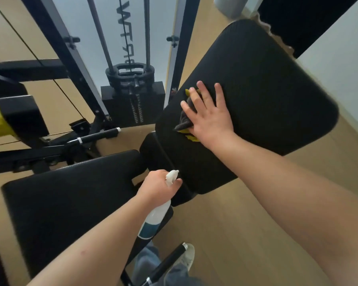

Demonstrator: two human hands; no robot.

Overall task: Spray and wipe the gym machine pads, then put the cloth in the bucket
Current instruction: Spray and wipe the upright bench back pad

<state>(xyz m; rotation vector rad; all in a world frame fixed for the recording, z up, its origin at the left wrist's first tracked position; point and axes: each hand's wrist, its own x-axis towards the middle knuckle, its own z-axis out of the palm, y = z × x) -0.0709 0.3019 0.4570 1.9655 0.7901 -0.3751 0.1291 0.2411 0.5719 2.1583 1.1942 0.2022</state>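
Right hand [209, 118] lies flat with fingers spread, pressing a grey cloth [183, 121] (yellow-green at its edges) against the large black back pad [267, 89], near the pad's left edge. Left hand [157, 187] is curled round the neck of a white spray bottle [153, 219], nozzle toward that pad; whether a finger sits on the trigger is hard to tell. A black seat pad [66, 203] lies at lower left, with the weight stack [132, 104] beyond it on a wooden floor [236, 234].
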